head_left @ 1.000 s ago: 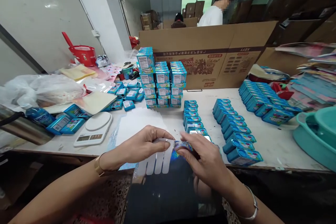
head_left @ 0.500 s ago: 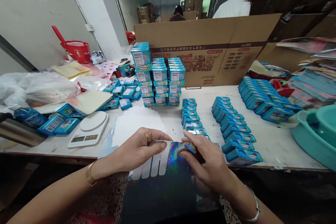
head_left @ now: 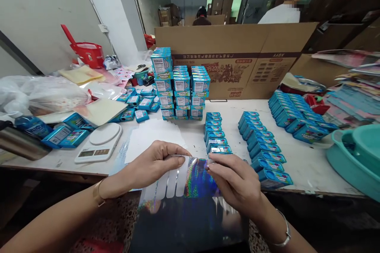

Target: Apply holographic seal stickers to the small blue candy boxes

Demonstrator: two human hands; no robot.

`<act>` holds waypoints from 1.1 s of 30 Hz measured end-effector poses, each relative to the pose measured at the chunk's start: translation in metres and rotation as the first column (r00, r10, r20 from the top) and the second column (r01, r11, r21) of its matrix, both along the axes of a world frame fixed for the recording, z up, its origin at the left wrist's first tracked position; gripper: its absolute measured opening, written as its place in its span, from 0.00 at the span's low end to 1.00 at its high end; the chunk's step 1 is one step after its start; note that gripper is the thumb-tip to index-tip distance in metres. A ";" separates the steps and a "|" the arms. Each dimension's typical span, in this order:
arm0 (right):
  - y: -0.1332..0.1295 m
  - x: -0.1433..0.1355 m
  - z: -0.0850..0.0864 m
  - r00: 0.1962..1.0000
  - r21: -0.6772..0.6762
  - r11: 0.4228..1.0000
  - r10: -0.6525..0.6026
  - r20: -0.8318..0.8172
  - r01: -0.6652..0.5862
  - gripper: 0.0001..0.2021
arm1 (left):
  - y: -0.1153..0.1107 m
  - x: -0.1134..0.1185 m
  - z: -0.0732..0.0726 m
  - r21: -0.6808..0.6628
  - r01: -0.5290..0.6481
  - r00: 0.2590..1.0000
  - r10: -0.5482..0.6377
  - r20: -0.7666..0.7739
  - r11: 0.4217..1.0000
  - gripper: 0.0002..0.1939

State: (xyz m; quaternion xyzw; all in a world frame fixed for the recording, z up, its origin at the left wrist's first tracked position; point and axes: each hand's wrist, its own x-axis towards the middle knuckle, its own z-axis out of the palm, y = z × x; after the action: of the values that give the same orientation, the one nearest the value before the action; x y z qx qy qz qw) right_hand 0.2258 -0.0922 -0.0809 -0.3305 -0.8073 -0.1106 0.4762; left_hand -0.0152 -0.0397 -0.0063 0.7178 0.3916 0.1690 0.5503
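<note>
A shiny holographic sticker sheet (head_left: pixel 198 178) with several pale strips at its left hangs over the table's front edge. My left hand (head_left: pixel 156 164) pinches its upper edge between thumb and fingers. At the sheet's upper right corner, my right hand (head_left: pixel 237 178) has thumb and forefinger pressed together; anything between the fingertips is too small to make out. Beyond the hands, small blue boxes stand in a near row (head_left: pixel 215 132) and a longer row (head_left: pixel 264 150) to its right. Taller stacks of blue boxes (head_left: pixel 181 93) rise behind white paper (head_left: pixel 148 136).
A white scale (head_left: pixel 99 144), a metal bottle (head_left: pixel 22 144) and loose blue boxes lie left. A large carton (head_left: pixel 237 63) stands behind the stacks. Teal basins (head_left: pixel 353 162) and piled sheets (head_left: pixel 353 95) are right. Two people are in the background.
My right thumb and forefinger have come together at the sheet's corner, and the hand has shifted slightly right. More of the holographic area shows. The view has shifted slightly.
</note>
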 end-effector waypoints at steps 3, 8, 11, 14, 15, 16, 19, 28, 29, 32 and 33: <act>0.002 -0.003 0.002 1.000 -0.021 1.000 -0.001 -0.016 0.001 0.07 | -0.001 0.001 0.001 0.028 0.005 1.000 -0.005 0.000 1.000 0.15; 0.006 -0.009 0.010 0.999 -0.002 1.000 -0.007 0.045 0.007 0.16 | -0.003 0.003 0.002 0.100 0.027 1.000 -0.027 -0.001 0.995 0.14; 0.009 -0.013 0.015 0.991 -0.060 0.996 -0.065 0.117 0.073 0.19 | -0.005 0.005 0.000 0.181 0.015 1.000 -0.013 -0.015 0.983 0.14; 0.010 -0.017 0.015 0.981 -0.023 0.997 -0.066 0.182 0.072 0.20 | -0.007 0.007 -0.001 0.270 -0.019 1.000 0.016 0.015 0.963 0.15; 0.010 -0.018 0.014 0.979 0.007 0.998 -0.064 0.194 0.064 0.20 | -0.007 0.007 -0.001 0.282 -0.032 0.999 0.026 0.025 0.959 0.15; 0.010 -0.018 0.013 0.977 0.037 0.998 -0.063 0.205 0.057 0.21 | -0.008 0.008 -0.001 0.283 -0.042 0.999 0.035 0.031 0.958 0.15; 0.008 -0.018 0.009 0.968 0.100 0.994 -0.074 0.238 0.051 0.20 | -0.007 0.008 -0.001 0.250 -0.053 0.998 0.045 0.038 0.967 0.15; 0.000 -0.015 0.000 0.972 0.103 0.994 -0.061 0.227 0.038 0.19 | -0.005 0.009 -0.001 0.162 -0.074 0.993 0.057 0.103 0.984 0.14; 0.001 -0.016 0.000 0.977 0.091 0.995 -0.057 0.208 0.039 0.19 | -0.005 0.009 -0.001 0.160 -0.067 0.993 0.051 0.105 0.985 0.14; 0.004 -0.020 0.004 0.992 0.072 0.996 -0.052 0.111 0.044 0.19 | -0.005 0.009 -0.001 0.176 -0.066 0.995 0.051 0.087 0.982 0.13; 0.006 -0.021 0.006 0.996 0.063 0.997 -0.046 0.072 0.041 0.19 | -0.005 0.009 -0.001 0.185 -0.065 0.995 0.051 0.082 0.981 0.13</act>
State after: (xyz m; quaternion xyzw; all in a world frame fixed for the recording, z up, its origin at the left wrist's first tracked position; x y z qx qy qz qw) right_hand 0.2045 -0.0863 -0.0746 -0.3289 -0.8132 -0.1578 0.4535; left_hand -0.0060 -0.0445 -0.0072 0.7476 0.3731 0.2488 0.4899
